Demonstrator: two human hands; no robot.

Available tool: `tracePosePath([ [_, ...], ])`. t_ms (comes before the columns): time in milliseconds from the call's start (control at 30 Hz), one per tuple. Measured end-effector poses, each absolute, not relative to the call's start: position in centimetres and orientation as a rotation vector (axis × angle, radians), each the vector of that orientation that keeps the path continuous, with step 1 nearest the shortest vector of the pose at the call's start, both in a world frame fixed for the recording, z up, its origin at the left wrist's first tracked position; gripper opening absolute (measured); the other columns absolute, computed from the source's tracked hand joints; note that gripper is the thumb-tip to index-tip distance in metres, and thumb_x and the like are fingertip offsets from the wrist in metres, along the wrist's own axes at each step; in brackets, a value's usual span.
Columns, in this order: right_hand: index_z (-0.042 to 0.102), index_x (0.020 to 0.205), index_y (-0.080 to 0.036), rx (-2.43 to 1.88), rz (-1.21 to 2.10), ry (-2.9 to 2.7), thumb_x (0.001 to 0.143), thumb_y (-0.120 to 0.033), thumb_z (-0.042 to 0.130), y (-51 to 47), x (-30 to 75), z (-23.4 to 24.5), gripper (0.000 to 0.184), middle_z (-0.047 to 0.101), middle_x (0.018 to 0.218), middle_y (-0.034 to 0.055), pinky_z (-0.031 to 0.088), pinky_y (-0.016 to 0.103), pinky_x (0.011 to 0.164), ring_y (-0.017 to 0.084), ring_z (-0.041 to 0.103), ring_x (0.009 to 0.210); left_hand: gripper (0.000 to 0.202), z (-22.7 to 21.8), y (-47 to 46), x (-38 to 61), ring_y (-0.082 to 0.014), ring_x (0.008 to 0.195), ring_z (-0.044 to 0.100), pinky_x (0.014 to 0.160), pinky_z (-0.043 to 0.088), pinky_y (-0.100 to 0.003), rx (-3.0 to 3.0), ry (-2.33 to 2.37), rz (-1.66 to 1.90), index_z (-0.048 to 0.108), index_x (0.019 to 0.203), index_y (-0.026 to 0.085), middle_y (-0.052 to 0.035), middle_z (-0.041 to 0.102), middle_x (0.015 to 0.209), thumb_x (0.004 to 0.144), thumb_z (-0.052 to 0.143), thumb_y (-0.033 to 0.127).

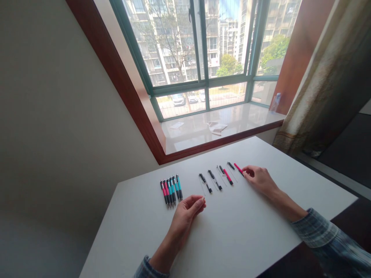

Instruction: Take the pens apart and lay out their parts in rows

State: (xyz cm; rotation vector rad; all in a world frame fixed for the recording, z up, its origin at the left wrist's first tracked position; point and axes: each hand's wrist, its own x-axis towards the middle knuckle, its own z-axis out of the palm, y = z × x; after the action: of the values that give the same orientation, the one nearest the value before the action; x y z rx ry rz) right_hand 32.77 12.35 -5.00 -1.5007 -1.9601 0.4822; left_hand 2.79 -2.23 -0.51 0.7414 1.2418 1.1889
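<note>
**Right of the pen row (172, 190): loose pen parts (211, 174), about four sets**

Pen row: about six pens, pink and teal, side by side on the tabletop (139, 227); all look whole. Parts, right of row: some dark and stubby, some thin and pale, plus one pink barrel (228, 177) among the farther sets.

Left hand (188, 211): just right of the row's near end, thumb and fingertips pressed together. Pale speck at the tips; cannot tell whether anything is held.

Right hand (261, 180): well to the right of the row, apparently pinching the near end of a second pink piece (238, 168).

Progress (judgement): partway. Row intact, the other sets in pieces. Layout alone does not settle whether they are being joined or taken apart, so which side counts as done is uncertain.

Containers: clear bottle (276, 102) on the windowsill (245, 116), beyond and right of the row; contents unreadable. Inside of the pink barrel not visible.
</note>
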Motion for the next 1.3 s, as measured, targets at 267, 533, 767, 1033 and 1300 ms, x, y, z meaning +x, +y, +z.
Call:
tracePosePath([
  [267,0.076,0.098,-0.022,-1.460,0.519,-1.973,0.088,-0.040,0.055,12.0,32.3,-5.1,0.029,0.074,0.079,0.0034,0.048,0.032,0.069,0.020,0.066,0.070,0.032,-0.9,-2.1,2.5,-0.0162,0.082,0.067,0.084,0.053,-0.024,0.753,1.234,1.178,0.080,0.088,0.014,-0.0083,0.075,0.090,0.071,0.089,0.040],
  [533,0.076,0.096,-0.021,-1.463,0.546,-1.969,0.087,-0.041,0.055,11.3,31.8,-4.6,0.031,0.074,0.079,0.0052,0.048,0.032,0.070,0.022,0.067,0.071,0.037,-1.3,-2.1,2.4,-0.0170,0.082,0.068,0.081,0.053,-0.025,0.776,1.258,1.174,0.081,0.089,0.014,-0.0103,0.076,0.092,0.068,0.090,0.042],
  [767,0.076,0.097,-0.022,-1.454,0.558,-1.985,0.088,-0.042,0.056,10.9,31.5,-4.5,0.030,0.074,0.079,0.0047,0.049,0.033,0.071,0.021,0.066,0.071,0.038,-1.4,-2.1,2.2,-0.0192,0.081,0.069,0.082,0.053,-0.028,0.871,1.303,1.154,0.082,0.093,0.014,-0.0113,0.078,0.092,0.069,0.089,0.043],
  [1033,0.076,0.097,-0.021,-1.391,0.506,-1.957,0.091,-0.044,0.059,10.8,31.1,-3.9,0.029,0.074,0.084,0.0056,0.050,0.035,0.070,0.022,0.065,0.072,0.034,-1.1,-2.3,2.2,-0.0177,0.080,0.067,0.079,0.052,-0.026,0.909,1.311,1.146,0.081,0.092,0.016,-0.0088,0.076,0.088,0.071,0.088,0.042],
  [1300,0.075,0.100,-0.025,-0.703,0.782,-2.167,0.094,-0.038,0.067,5.0,24.0,-1.0,0.016,0.076,0.091,0.0039,0.055,0.032,0.074,0.019,0.069,0.080,0.028,-0.6,-2.6,2.3,-0.0170,0.072,0.062,0.072,0.050,-0.027,1.142,1.288,1.113,0.080,0.089,0.014,-0.0068,0.072,0.075,0.080,0.080,0.040],
])
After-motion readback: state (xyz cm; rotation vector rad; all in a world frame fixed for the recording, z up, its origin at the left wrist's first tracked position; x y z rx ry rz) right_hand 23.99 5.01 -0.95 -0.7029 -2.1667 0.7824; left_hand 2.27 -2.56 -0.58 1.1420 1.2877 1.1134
